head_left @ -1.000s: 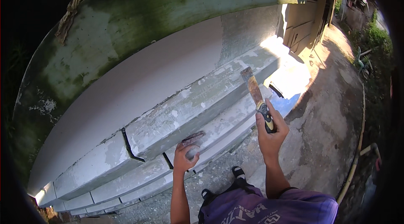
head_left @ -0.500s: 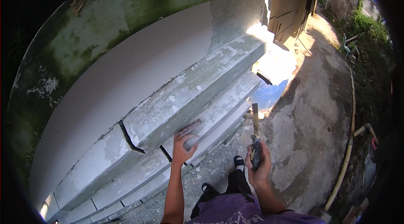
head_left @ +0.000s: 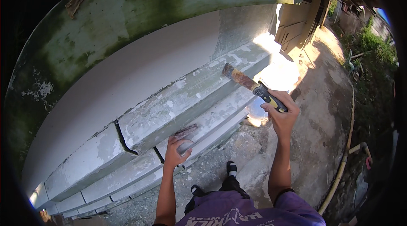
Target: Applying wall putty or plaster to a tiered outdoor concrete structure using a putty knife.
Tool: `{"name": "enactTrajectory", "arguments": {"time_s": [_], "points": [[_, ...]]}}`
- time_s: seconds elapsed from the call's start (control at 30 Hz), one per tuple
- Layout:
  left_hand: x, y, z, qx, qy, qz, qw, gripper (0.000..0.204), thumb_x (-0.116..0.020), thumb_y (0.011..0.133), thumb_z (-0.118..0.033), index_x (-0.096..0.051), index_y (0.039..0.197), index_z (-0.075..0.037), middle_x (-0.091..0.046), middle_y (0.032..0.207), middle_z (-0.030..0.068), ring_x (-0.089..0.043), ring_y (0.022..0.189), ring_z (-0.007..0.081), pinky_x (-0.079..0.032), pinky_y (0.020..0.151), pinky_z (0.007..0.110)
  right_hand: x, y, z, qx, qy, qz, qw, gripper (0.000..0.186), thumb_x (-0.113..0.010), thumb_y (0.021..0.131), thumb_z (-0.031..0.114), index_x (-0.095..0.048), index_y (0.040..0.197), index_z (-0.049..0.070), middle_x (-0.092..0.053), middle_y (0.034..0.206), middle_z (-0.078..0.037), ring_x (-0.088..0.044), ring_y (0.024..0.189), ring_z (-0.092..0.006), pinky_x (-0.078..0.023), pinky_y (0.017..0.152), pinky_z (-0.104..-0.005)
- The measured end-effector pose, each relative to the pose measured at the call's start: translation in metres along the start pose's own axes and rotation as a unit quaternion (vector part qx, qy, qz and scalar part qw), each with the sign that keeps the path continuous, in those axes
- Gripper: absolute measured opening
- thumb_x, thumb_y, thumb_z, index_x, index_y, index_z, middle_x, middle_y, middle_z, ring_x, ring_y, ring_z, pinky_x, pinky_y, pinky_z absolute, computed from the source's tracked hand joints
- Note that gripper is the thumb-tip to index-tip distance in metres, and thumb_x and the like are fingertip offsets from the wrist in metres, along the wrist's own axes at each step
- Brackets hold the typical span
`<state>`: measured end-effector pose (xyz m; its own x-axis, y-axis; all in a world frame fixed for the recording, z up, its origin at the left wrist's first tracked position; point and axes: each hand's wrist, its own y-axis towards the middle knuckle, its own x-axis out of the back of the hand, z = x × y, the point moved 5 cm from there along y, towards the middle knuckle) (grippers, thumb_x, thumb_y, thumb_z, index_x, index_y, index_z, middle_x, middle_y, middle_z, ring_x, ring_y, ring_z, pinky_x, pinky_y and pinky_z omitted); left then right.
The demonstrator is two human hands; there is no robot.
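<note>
Raised over the upper concrete ledge (head_left: 182,94), a putty knife (head_left: 265,95) has a rusty, flat blade and a black-and-yellow handle. My right hand (head_left: 283,113) is wrapped round that handle, and the blade points up and left. My left hand (head_left: 174,153) is closed at the lower ledge (head_left: 212,117), its fingers curled about a grey, rounded shape I cannot make out. A reddish-brown flat strip (head_left: 185,131) lies right at its fingertips; whether the fingers grip it is not plain. White patches and scraped spots mark the upper ledge.
Dark slots (head_left: 124,139) cut across the stepped ledges. Behind them rises a pale curved wall (head_left: 140,60) under a mossy green overhang (head_left: 106,22). A blue rounded object (head_left: 255,111) stands at the ledges' far end. Rough concrete ground (head_left: 313,141) and a pipe (head_left: 341,171) lie to the right.
My right hand has lifted the putty knife up from low by my body, and its blade has swung to the left, over the ledge. My left hand stays at the lower ledge.
</note>
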<state>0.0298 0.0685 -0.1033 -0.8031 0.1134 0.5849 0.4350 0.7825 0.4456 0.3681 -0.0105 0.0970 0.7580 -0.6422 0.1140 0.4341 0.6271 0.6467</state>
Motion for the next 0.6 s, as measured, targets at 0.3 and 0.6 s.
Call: {"name": "enactTrajectory", "arguments": {"time_s": [0.3,0.6], "points": [[-0.006,0.001,0.007,0.061,-0.036,-0.018,0.997,0.029,-0.075,0.064,-0.02,-0.073,0.092,-0.011,-0.069,0.096,0.0121,-0.054,0.098,0.0327,-0.036,0.098,0.04,-0.009,0.128,-0.058,0.055,0.059,0.078,0.994,0.028,-0.077,0.072,-0.006,-0.071,0.1,-0.007,-0.069,0.088,-0.011,-0.061,0.061,-0.0111,-0.048,0.05,-0.0223],[-0.004,-0.003,0.004,0.08,0.067,-0.065,0.992,0.026,-0.078,0.067,-0.024,-0.074,0.091,-0.015,-0.071,0.098,0.0095,-0.062,0.1,0.0317,-0.04,0.099,0.039,-0.028,0.163,-0.078,0.039,0.028,0.084,0.995,0.027,-0.082,0.068,0.0,-0.073,0.093,-0.005,-0.071,0.084,-0.008,-0.064,0.074,-0.013,-0.05,0.069,-0.0242]]}}
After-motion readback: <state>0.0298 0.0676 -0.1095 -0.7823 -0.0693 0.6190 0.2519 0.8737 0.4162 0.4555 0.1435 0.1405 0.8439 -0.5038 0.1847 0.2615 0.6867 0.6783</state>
